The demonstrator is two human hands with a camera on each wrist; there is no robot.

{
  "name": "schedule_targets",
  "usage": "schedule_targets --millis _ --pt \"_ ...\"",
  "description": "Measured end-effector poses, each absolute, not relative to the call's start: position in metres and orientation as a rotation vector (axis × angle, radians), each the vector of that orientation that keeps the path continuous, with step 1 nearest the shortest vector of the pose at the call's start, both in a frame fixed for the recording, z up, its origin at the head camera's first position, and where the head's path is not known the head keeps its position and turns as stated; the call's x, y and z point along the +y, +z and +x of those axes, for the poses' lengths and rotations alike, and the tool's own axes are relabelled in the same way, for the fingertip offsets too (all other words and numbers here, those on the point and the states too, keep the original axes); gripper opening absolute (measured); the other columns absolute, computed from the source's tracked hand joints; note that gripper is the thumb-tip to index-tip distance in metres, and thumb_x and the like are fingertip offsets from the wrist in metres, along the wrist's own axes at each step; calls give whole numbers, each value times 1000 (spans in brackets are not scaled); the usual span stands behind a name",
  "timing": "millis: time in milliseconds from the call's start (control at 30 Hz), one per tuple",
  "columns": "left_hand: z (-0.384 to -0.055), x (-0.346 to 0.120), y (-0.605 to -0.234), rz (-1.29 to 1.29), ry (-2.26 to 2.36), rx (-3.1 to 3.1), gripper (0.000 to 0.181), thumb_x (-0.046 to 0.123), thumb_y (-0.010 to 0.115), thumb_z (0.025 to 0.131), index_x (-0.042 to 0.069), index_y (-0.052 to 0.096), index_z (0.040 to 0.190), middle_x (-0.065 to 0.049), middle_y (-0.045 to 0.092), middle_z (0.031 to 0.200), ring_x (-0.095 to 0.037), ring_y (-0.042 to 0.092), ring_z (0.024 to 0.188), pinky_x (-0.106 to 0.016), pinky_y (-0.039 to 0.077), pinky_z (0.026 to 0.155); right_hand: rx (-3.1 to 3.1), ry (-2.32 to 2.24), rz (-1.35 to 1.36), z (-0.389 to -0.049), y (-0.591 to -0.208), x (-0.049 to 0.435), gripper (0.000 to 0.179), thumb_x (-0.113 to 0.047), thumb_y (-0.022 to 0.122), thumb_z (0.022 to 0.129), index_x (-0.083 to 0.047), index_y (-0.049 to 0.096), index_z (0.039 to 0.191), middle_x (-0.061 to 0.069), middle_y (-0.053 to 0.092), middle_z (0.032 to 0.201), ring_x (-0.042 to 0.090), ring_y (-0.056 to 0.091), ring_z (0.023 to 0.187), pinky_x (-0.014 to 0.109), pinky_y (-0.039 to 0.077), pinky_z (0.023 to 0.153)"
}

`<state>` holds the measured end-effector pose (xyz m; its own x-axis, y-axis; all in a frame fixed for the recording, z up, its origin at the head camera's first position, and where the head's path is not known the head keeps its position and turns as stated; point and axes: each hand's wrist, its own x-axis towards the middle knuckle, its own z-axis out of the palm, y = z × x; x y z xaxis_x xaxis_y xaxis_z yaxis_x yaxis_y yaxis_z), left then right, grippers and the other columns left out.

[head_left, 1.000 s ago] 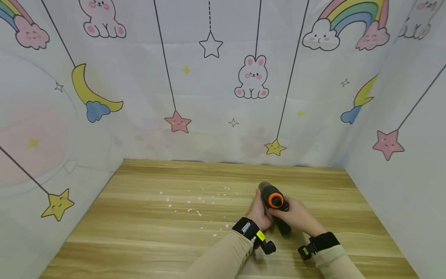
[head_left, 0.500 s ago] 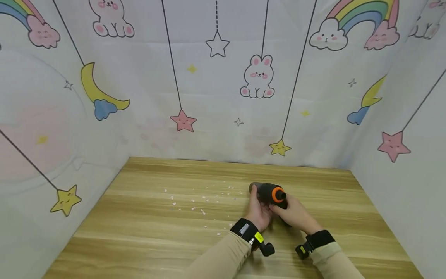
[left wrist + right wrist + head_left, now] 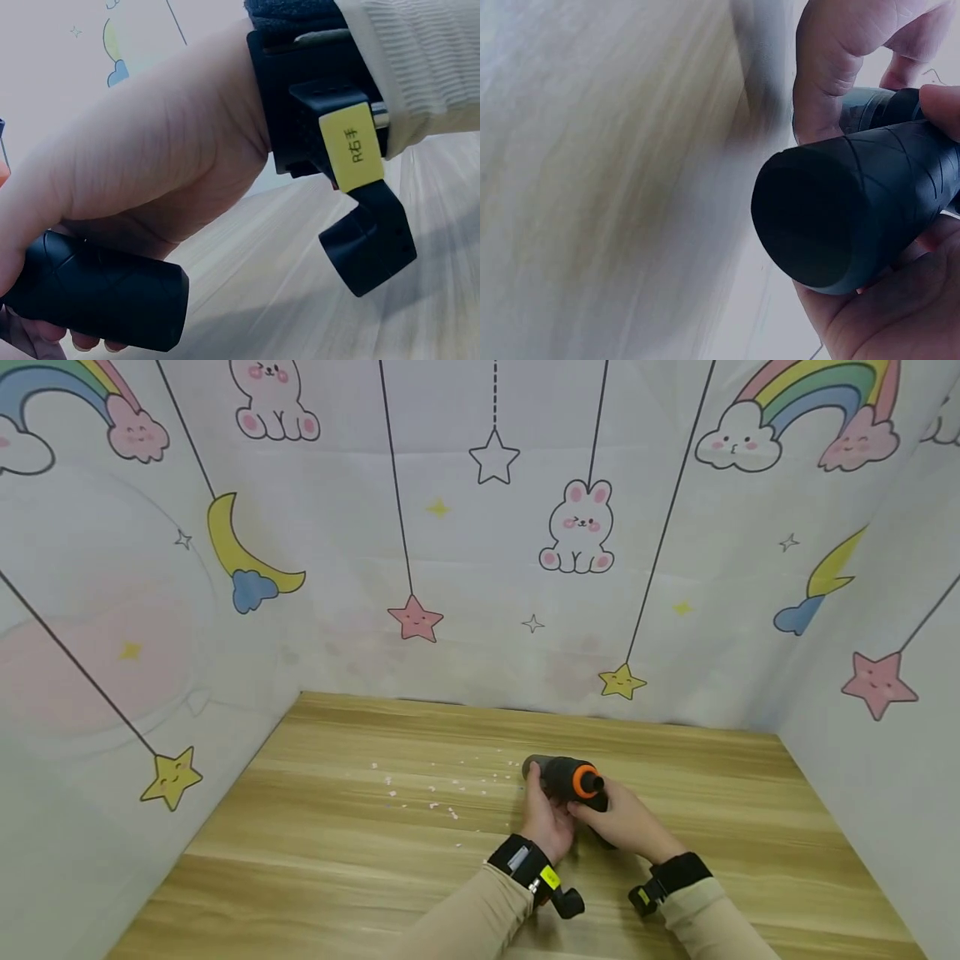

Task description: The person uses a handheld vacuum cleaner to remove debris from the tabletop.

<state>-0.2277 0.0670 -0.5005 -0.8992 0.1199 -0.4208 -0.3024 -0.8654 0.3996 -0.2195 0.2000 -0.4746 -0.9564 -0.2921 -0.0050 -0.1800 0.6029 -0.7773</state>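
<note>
Both hands hold a black pistol-shaped device [image 3: 562, 777], which looks like a small handheld vacuum. It has a grey translucent end toward the left, and an orange ring [image 3: 582, 783] with a short black nozzle toward the right. My left hand [image 3: 551, 831] grips the grey end from below, its thumb up along the side and its other fingers largely hidden. Around the handle wraps my right hand [image 3: 630, 822], its thumb near the orange ring. The textured black handle [image 3: 105, 292] juts from the right hand in the left wrist view; its flat butt [image 3: 802, 217] faces the right wrist camera.
Small white scraps [image 3: 432, 805] lie scattered on the wooden table [image 3: 337, 877], left of the hands. Cloth walls [image 3: 480, 552] printed with stars and bunnies stand behind and at both sides. A strapped camera [image 3: 570, 903] sticks out from the left wrist.
The device has swung from pointing away to lying more crosswise, its grey end now to the left. Both hands have shifted slightly left with it, while the head view has turned left.
</note>
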Motion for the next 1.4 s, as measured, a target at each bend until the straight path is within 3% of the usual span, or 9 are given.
schedule_targets --millis 333,567,1133,1267,1400 --pt "-224 64 -502 -583 2773 723 68 60 50 93 -1 55 124 -8 65 112 -15 63 101 -26 45 95 2676 -1275 -420 -219 -474 198 43 -39 73 86 -8 62 113 3 60 87 20 53 73 37 42 69" --pt "-219 64 -500 -573 2808 728 61 56 48 95 1 55 120 -8 62 111 -16 59 103 -26 44 93 2644 -1286 -387 -218 -473 199 46 -40 72 86 -6 59 114 7 54 75 22 50 62 36 42 57" --pt "-211 69 -498 -614 2805 661 58 51 54 93 1 53 120 -8 63 104 -16 61 96 -26 48 86 2687 -1319 -326 -222 -477 203 62 -48 68 88 -3 54 129 5 65 94 20 55 76 37 44 76" --pt "-209 70 -496 -664 2768 621 58 55 58 90 3 54 115 -4 61 100 -15 60 94 -26 47 87 2676 -1317 -317 -222 -478 203 62 -50 66 89 -4 55 128 5 63 86 19 54 70 35 43 69" --pt "-204 72 -492 -685 2775 556 66 57 63 86 0 52 119 -6 59 105 -16 57 102 -26 45 92 2696 -1288 -276 -224 -478 205 54 -51 61 92 0 59 111 4 53 65 18 48 54 32 41 53"
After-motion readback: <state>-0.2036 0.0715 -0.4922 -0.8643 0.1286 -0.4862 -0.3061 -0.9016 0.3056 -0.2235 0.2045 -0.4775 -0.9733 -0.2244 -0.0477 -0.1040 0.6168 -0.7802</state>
